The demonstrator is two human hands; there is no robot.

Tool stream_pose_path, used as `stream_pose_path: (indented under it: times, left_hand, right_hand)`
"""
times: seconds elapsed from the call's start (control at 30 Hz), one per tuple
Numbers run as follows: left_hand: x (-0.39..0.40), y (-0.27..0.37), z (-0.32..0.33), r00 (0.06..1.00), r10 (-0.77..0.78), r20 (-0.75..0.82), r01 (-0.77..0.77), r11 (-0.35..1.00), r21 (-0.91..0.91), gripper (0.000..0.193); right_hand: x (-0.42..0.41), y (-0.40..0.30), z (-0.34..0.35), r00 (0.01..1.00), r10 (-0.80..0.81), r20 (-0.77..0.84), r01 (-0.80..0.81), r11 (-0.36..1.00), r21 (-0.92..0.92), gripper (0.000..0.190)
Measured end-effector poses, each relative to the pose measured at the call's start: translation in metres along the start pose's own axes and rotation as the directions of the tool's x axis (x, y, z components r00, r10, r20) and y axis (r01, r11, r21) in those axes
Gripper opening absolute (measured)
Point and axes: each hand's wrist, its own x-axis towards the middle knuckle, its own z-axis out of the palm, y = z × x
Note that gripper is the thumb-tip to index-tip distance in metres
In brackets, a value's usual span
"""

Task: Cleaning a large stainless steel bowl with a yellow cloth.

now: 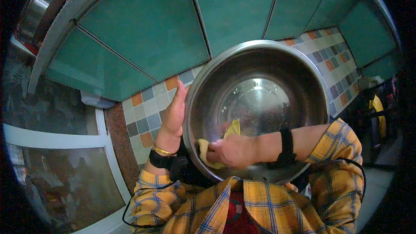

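A large round stainless steel basin [260, 104] lies before me, its open top towards the camera. Flat against the outside of its left rim is my left hand [174, 113], fingers straight and pointing away from me. My right hand [232, 151] reaches into the basin and grips a yellow cloth [233, 129] near the lower left inner wall. Part of the cloth sticks out past the fingers on both sides. The right hand is a little blurred. Some light spots show on the basin's shiny bottom.
Green cabinet doors [149, 19] stand beyond the basin, above a floor of multicoloured checked tiles [152, 110]. A white-framed door [58, 139] is at the left. A metal vessel [39, 9] stands on the counter at the upper left. Dark shelving with a yellow item [377, 105] is at the right.
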Motion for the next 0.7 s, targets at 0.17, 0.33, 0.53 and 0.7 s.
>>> stream_pose_path:
  times: [0.17,0.33,0.53,0.7]
  left_hand:
    - [0.004,0.002,0.0,0.999,-0.033,-0.01,0.033,0.999,-0.029,0.061]
    - [0.002,0.001,-0.006,0.998,-0.048,0.041,0.049,0.999,-0.019,0.059]
    - [0.006,-0.001,-0.011,0.999,-0.041,-0.006,0.041,0.999,0.013,0.061]
    - [0.008,0.001,-0.003,0.998,-0.056,0.009,0.056,0.998,-0.022,0.061]
  right_hand:
    - [0.021,0.03,-0.033,0.904,0.296,-0.307,-0.241,0.948,0.206,0.032]
    - [0.006,0.049,-0.045,0.904,0.293,-0.31,-0.199,0.932,0.302,0.027]
    - [0.015,0.043,-0.03,0.781,0.4,-0.48,-0.189,0.883,0.428,0.023]
    - [0.022,0.032,-0.02,0.772,0.466,-0.433,-0.175,0.81,0.56,0.026]
